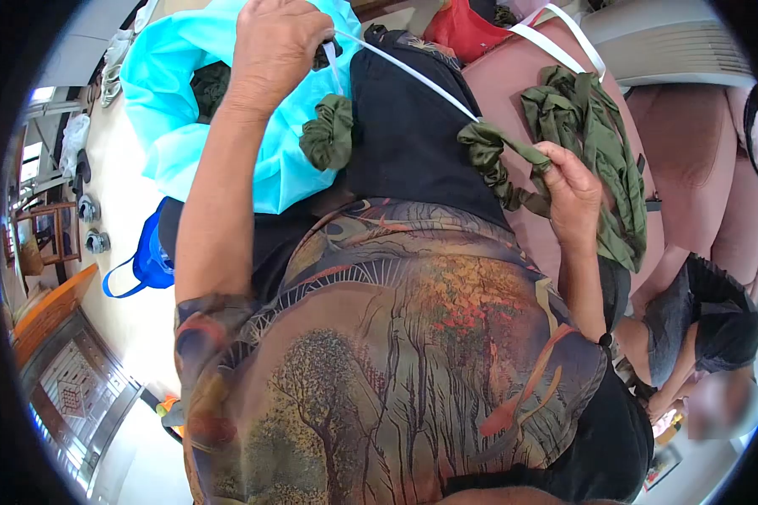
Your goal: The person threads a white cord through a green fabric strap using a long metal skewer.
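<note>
My left hand (280,50) is closed on a white elastic band (408,70), high up at the left above a turquoise bag (253,164). The band stretches down to the right and enters a gathered olive-green fabric strip (488,151). My right hand (571,192) pinches that strip between thumb and fingers, over the right side of my lap. A separate scrunched green fabric piece (327,133) lies between the bag and my dark trousers. Beside my right hand, a heap of loose green strips (594,160) drapes over the pink seat.
Dark green cloth (213,91) shows inside the turquoise bag. A red bag (463,32) and a white strap (564,34) are at the top. A blue bag (150,252) stands at the left. Another person (691,337) sits at the lower right, near the pink sofa (678,160).
</note>
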### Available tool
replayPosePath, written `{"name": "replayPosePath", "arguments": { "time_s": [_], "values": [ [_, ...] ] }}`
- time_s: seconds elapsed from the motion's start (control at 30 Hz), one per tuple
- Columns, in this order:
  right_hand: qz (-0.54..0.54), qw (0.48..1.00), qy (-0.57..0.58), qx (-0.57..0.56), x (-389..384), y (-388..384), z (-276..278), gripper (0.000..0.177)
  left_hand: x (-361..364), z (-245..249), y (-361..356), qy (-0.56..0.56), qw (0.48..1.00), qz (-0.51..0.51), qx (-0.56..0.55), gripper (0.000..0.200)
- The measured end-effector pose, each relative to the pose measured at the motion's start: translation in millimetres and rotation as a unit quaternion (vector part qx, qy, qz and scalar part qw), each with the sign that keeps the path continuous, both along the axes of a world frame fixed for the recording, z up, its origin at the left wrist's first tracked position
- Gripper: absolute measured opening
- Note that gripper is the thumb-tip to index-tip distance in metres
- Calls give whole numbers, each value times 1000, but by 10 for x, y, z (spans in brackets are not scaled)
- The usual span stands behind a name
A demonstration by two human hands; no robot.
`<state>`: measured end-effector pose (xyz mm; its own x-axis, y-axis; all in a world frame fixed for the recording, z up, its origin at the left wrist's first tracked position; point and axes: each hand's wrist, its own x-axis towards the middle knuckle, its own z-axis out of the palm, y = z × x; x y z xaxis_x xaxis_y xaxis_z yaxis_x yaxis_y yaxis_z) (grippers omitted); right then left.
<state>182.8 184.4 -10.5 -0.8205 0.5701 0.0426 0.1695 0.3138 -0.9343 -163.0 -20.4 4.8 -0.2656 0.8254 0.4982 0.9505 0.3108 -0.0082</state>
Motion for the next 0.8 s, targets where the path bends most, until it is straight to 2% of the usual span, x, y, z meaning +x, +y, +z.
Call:
{"name": "replayPosePath", "arguments": {
  "time_s": [0.1, 0.17, 0.2, 0.3, 0.33, 0.37, 0.4, 0.43, 0.5, 0.57, 0.6, 0.63, 0.67, 0.7, 0.8],
  "values": [
    [-24, 1000, -1, -13, 80, 102, 17, 18, -179, -391, -33, 26, 997, 73, 0, 7],
    [-21, 999, -6, 26, 131, 91, 3, 20, -344, -532, -161, 14, 991, 131, -29, 8],
    [-5, 999, 0, 47, 115, 44, -7, 21, -347, -578, -159, 51, 991, 115, 34, 5],
    [25, 986, 33, 164, -81, -100, -37, 22, -209, -673, -62, 22, 991, 128, -22, 8],
    [26, 978, 38, 203, -171, -142, 24, 21, -83, -600, 49, 29, 999, 41, 21, 7],
    [28, 970, 40, 240, -243, -191, 54, 21, 164, -487, 195, 33, 998, 33, -38, 10],
    [25, 953, 92, 286, -341, -201, 26, 23, 351, -440, 286, 34, 999, -15, 31, 14],
    [21, 946, 101, 307, -368, -215, 22, 24, 501, -374, 323, 23, 1000, 7, 15, 14],
    [9, 930, 119, 349, -422, -214, 15, 27, 694, -241, 345, 3, 990, 6, 144, 12],
    [16, 920, 109, 375, -375, -233, -54, 30, 1040, -95, 167, -232, 962, 29, 144, 12],
    [20, 916, 103, 388, -340, -251, -86, 31, 1195, -47, 93, -346, 927, 41, 140, 13],
    [27, 917, 91, 388, -298, -287, -96, 32, 1314, -65, 71, -526, 840, -16, 133, 17],
    [35, 917, 79, 388, -254, -335, -99, 33, 1420, 13, 45, -697, 715, 21, 47, 21],
    [42, 918, 67, 388, -225, -369, -113, 33, 1496, 114, 60, -831, 552, 56, -41, 26],
    [60, 926, 65, 368, -132, -408, -153, 35, 1716, -149, 151, -887, 461, 35, -11, 30]
  ]
}}
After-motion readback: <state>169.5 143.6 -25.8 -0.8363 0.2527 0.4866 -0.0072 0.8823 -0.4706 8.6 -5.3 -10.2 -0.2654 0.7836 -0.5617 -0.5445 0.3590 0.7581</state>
